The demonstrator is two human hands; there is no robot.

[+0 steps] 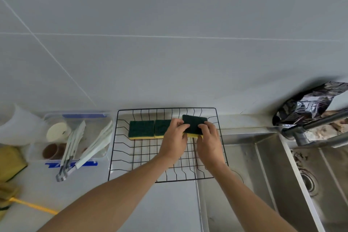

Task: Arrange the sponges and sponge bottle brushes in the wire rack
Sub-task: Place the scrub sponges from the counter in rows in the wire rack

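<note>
A black wire rack (120,149) sits on the counter against the wall. Two green-and-yellow sponges lie side by side at its far edge: one (141,129) at the left, another (162,128) beside it. A third sponge (194,123), green face up, is held at the right end of that row by my left hand (174,140) and my right hand (210,142), fingers on its left and right sides. Sponge bottle brushes (75,144) with white heads and grey handles rest in a clear tub at the left.
The clear plastic tub (37,153) also holds a white roll and brown cups. Yellow cloths and a yellow strap lie at the far left. A steel sink (263,175) with faucet (316,124) is on the right, a crumpled dark bag (305,105) behind it.
</note>
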